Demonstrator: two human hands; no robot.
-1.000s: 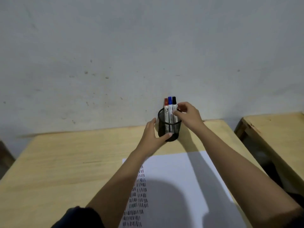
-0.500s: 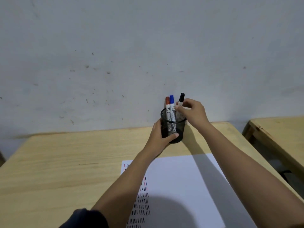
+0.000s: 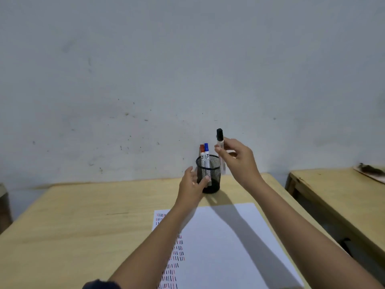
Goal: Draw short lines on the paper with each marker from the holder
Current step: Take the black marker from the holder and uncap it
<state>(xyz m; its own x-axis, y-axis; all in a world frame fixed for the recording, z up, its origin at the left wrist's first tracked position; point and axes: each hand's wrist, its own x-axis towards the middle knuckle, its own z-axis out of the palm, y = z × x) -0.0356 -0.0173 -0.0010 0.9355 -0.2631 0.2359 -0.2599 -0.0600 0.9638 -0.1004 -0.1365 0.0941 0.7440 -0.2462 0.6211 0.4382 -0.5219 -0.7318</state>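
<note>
Two fingertips (image 3: 218,151) — black marker (image 3: 220,140) (pinched)

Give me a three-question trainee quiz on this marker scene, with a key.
1. True or false: the black marker is capped.
2. Which markers stand in the holder? A) red and blue B) green and blue C) none
3. Fill in: the left hand touches the ____.

Key: 1. true: the right hand holds it capped. 2. A: red marker, blue marker. 3. holder
</note>
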